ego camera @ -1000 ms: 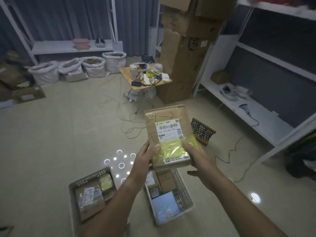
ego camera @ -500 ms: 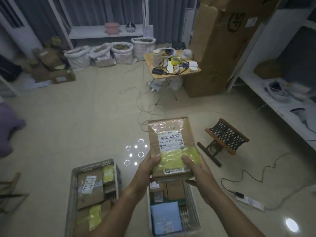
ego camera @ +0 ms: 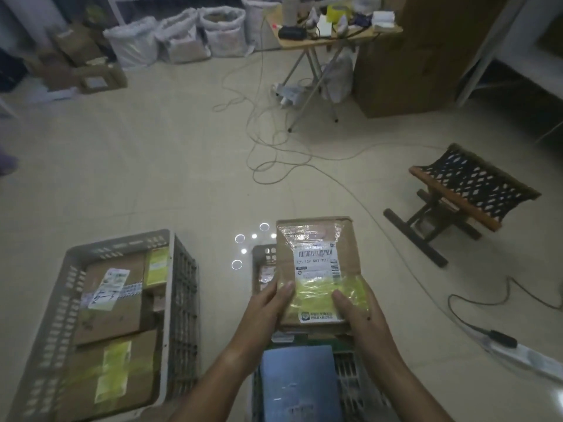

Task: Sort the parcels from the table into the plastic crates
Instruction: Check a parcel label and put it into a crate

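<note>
Both hands, left hand (ego camera: 268,309) and right hand (ego camera: 362,312), grip a brown cardboard parcel (ego camera: 318,269) by its near edge, thumbs curled on top, above the far end of the right crate (ego camera: 262,254). Risks: it lands tilted on the blue parcel (ego camera: 297,382) already inside, or catches the crate's rim; the left crate (ego camera: 179,300) looks nearly full.
</note>
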